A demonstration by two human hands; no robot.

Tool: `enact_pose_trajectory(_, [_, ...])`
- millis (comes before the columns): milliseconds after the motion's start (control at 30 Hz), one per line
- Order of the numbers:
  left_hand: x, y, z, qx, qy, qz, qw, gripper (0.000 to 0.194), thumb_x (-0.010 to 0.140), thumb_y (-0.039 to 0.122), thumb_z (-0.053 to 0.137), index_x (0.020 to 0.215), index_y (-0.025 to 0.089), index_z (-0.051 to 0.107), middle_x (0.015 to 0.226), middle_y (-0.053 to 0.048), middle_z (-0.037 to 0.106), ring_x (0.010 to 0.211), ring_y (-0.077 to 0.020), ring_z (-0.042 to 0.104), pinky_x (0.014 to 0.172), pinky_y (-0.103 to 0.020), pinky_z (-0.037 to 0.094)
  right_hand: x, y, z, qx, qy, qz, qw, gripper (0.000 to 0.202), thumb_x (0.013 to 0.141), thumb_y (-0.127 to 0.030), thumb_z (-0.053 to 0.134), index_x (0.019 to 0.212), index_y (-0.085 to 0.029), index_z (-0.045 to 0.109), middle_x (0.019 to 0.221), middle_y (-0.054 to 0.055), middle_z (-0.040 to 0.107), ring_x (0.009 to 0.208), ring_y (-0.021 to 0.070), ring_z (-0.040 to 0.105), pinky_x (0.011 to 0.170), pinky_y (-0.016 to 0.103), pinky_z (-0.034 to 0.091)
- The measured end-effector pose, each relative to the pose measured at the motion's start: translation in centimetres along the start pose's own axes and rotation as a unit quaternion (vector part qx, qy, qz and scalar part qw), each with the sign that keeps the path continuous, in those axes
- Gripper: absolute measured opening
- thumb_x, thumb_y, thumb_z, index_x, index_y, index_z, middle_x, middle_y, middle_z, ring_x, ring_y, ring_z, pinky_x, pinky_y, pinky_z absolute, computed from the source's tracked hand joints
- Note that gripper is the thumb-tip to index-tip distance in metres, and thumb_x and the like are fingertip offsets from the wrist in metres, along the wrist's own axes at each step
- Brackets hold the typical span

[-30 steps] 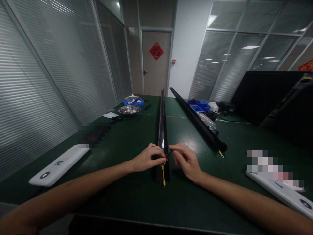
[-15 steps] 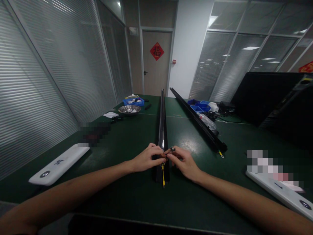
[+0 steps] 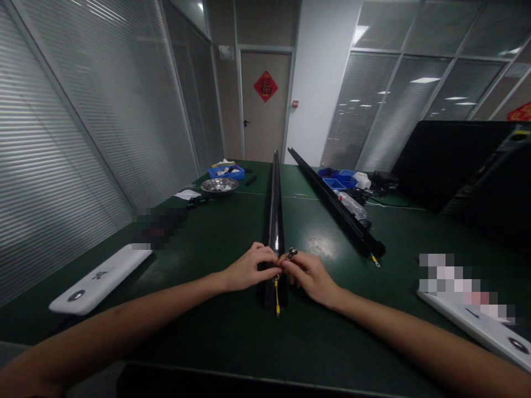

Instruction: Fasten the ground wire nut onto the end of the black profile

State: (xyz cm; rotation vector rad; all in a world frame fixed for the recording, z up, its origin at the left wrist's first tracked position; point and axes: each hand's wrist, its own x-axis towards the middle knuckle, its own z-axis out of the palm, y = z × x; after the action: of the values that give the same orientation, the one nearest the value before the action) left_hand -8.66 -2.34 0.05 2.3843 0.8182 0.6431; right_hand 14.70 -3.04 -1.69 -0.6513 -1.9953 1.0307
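Note:
A long black metal rail (image 3: 274,207) lies lengthwise in front of me, its near end between my hands. My left hand (image 3: 251,268) is closed over the rail from the left, thumb and fingers pinched at something too small to make out. My right hand (image 3: 313,276) is closed at the rail's right side, its fingertips meeting the left ones. From its fingers sticks the shiny forked end of a small wrench (image 3: 292,252). Just below the fingertips, a short yellow wire (image 3: 277,296) with a ring terminal hangs along the rail's near end.
A second black rail (image 3: 336,204) lies slantwise at right, with a yellow wire end. Beyond it are blue bins (image 3: 334,184) and a plastic bottle (image 3: 352,205). A metal bowl (image 3: 219,186) and blue basket (image 3: 232,173) stand far left. White devices (image 3: 102,279) flank my arms.
The wrench end in my right hand has turned slightly, and the right fingers have shifted a little. My left hand and the rail look unmoved.

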Motion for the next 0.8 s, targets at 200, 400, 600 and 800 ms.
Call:
enact_pose_trajectory(200, [-0.02, -0.16, -0.04, 0.001, -0.002, -0.006, 1.000, 0.022, 0.101, 0.041, 0.061, 0.101, 0.020, 0.071, 0.104, -0.003, 0.071, 0.103, -0.0201, 0.060, 0.101, -0.036, 0.031, 0.04, -0.25, 0.08, 0.005, -0.005, -0.007, 1.000, 0.032, 0.107, -0.040, 0.051, 0.105, -0.016, 0.072, 0.081, 0.001, 0.061, 0.061, 0.0111, 0.057, 0.056, 0.022, 0.048])
enact_pose_trajectory(400, [0.04, 0.29, -0.12, -0.007, -0.002, -0.004, 1.000, 0.021, 0.103, 0.038, 0.058, 0.108, 0.022, 0.072, 0.105, -0.002, 0.072, 0.104, -0.0195, 0.061, 0.101, -0.035, 0.031, -0.01, -0.39, 0.08, 0.006, 0.010, -0.006, 1.000, 0.031, 0.105, -0.042, 0.054, 0.109, -0.017, 0.073, 0.085, 0.002, 0.062, 0.059, 0.0108, 0.058, 0.054, 0.022, 0.048])
enact_pose_trajectory(600, [0.11, 0.39, -0.17, -0.008, -0.010, -0.008, 1.000, 0.024, 0.104, 0.041, 0.057, 0.110, 0.023, 0.072, 0.107, -0.003, 0.072, 0.104, -0.0203, 0.061, 0.101, -0.035, 0.032, -0.01, -0.39, 0.07, 0.004, 0.012, -0.013, 1.000, 0.026, 0.104, -0.038, 0.057, 0.108, -0.019, 0.073, 0.087, 0.002, 0.063, 0.060, 0.0116, 0.058, 0.056, 0.023, 0.050])
enact_pose_trajectory(800, [0.05, 0.22, -0.13, -0.004, -0.007, -0.008, 1.000, 0.022, 0.103, 0.039, 0.059, 0.106, 0.022, 0.072, 0.105, -0.003, 0.072, 0.104, -0.0201, 0.061, 0.101, -0.035, 0.032, -0.06, -0.04, 0.08, 0.000, 0.006, -0.008, 1.000, 0.024, 0.105, -0.035, 0.055, 0.106, -0.019, 0.072, 0.082, 0.001, 0.062, 0.059, 0.0113, 0.057, 0.055, 0.023, 0.048])
